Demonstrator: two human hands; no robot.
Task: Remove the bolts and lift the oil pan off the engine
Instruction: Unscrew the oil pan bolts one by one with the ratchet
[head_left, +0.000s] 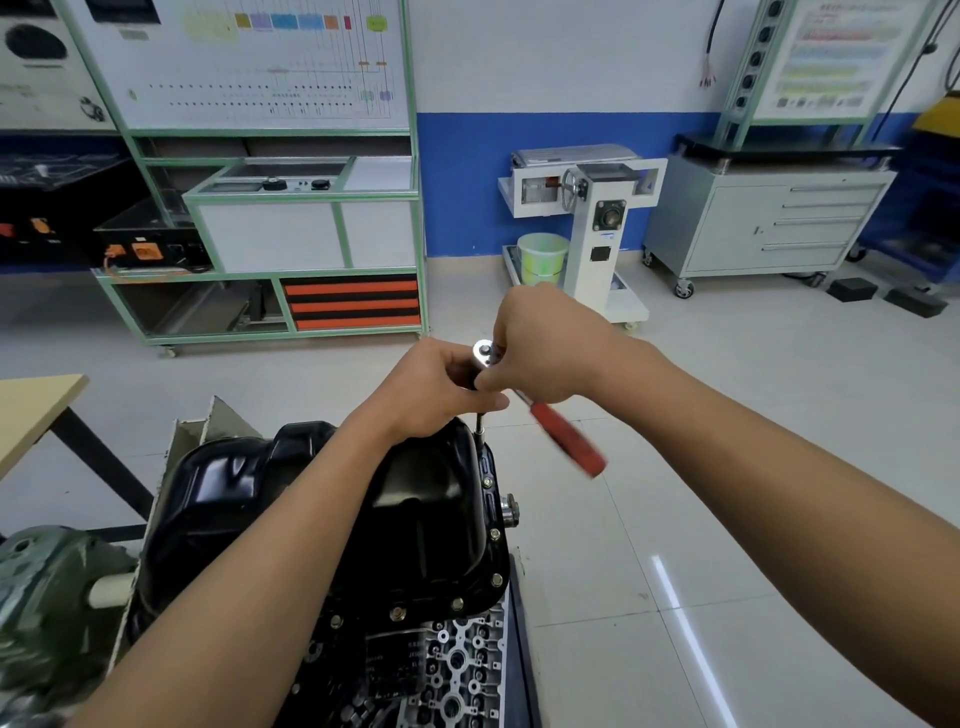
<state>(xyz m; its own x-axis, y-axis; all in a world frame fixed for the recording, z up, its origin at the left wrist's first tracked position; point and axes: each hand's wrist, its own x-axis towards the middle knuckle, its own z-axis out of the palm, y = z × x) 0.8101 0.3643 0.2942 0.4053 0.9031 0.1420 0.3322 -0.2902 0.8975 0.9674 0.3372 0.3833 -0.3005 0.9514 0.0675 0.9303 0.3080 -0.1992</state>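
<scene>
Engine (457, 670): sitting underside up at lower centre, carrying the pan.
Oil pan (415, 499): black, lying on the engine at lower centre. Its rim is showing bolts along the right and near edges, so by my reading it is not ready for lifting.
Right hand (545, 353): curling around the head end of the ratchet at centre frame.
Left hand (436, 384): curling its fingers around the top of the extension bar, just left of the right hand.
Ratchet (569, 441): red handle pointing lower right and showing blurred.
Extension bar (480, 423): standing near upright, reaching down to the far right corner of the pan rim.
Bolts (495, 533): sitting in the rim.
Advice: keeping the bar square on the bolt head and steadying it at the top should be guarding against slipping. Swinging in short arcs is likely best.
</scene>
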